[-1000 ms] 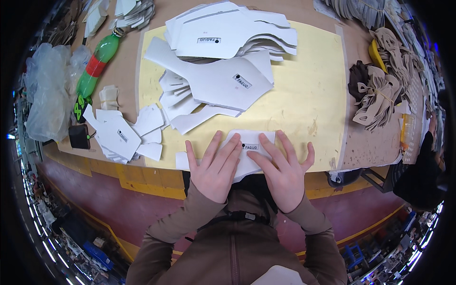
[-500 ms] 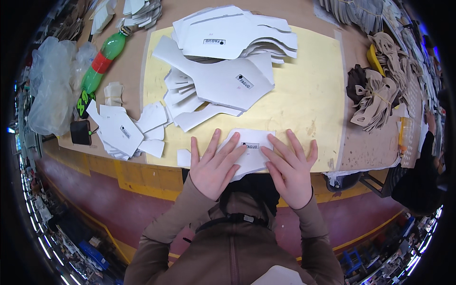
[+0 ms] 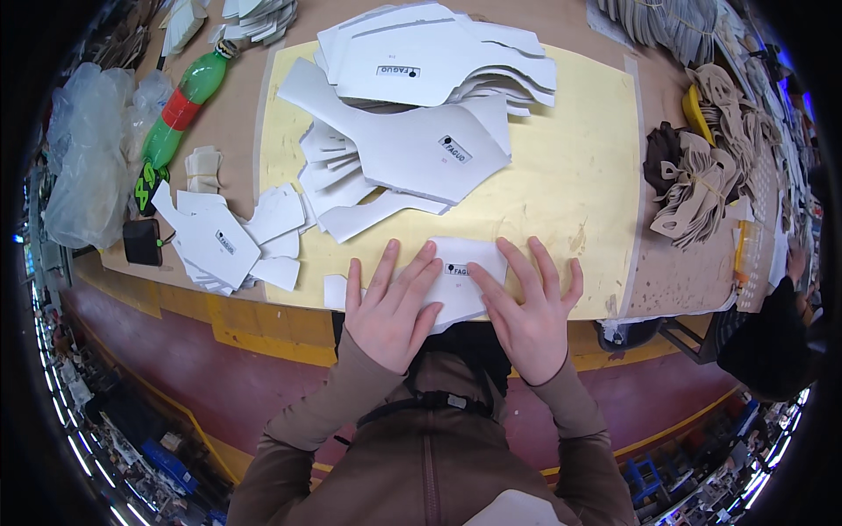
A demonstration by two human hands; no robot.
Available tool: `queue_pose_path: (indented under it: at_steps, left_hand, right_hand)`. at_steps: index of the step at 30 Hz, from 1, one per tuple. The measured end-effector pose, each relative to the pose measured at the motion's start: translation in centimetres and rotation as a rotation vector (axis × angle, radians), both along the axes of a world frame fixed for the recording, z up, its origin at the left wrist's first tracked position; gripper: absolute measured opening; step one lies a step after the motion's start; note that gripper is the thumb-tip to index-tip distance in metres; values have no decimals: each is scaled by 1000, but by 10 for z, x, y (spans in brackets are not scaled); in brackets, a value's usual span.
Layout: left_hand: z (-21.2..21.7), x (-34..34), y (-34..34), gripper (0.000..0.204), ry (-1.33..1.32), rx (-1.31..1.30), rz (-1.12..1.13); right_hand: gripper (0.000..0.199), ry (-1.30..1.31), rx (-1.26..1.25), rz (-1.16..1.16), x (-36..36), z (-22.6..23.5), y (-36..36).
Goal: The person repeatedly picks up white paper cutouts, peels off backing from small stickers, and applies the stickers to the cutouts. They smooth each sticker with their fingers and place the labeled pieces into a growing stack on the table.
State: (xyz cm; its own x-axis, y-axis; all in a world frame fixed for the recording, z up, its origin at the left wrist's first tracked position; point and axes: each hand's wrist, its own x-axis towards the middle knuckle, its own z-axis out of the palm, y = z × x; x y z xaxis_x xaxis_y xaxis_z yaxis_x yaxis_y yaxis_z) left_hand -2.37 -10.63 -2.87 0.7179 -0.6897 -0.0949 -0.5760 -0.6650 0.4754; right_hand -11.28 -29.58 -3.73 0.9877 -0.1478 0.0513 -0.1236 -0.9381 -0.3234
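Note:
A small white cut piece (image 3: 456, 302) with a printed label patch lies at the table's near edge, its lower end reaching over the edge. My left hand (image 3: 392, 311) rests on its left side, fingers stretched out and spread. On its right side lies my right hand (image 3: 531, 316), also open, with the index fingertip on the label's right end. Just beyond is a fanned stack of large white cut pieces (image 3: 430, 153), the top one bearing a similar label. Another white stack (image 3: 430, 61) sits behind it. To the left, smaller white pieces (image 3: 219, 245) lie in a loose pile.
A yellow sheet (image 3: 579, 193) covers the table's middle. On the left are a green bottle (image 3: 201, 79) with a red band, a clear plastic bag (image 3: 88, 167) and a black pouch (image 3: 142, 242). Bundled beige pieces (image 3: 697, 193) lie right. A person in black (image 3: 767, 342) is at far right.
My right index finger has slid left onto the label, covering its right end. My left fingers have drawn slightly left, off the label's left end. The whole view has shifted a little.

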Motion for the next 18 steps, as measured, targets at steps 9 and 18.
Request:
queue_pose_path:
  at_steps: [9,18]
  left_hand:
    - [5,-5,-3,51,-83,118,-28]
    - [1,-12,-7,51,-67,76,9]
  right_hand:
    - [47,11,-144,-50,1,7,3]
    - [41,-8,-47,-55,2,5,14]
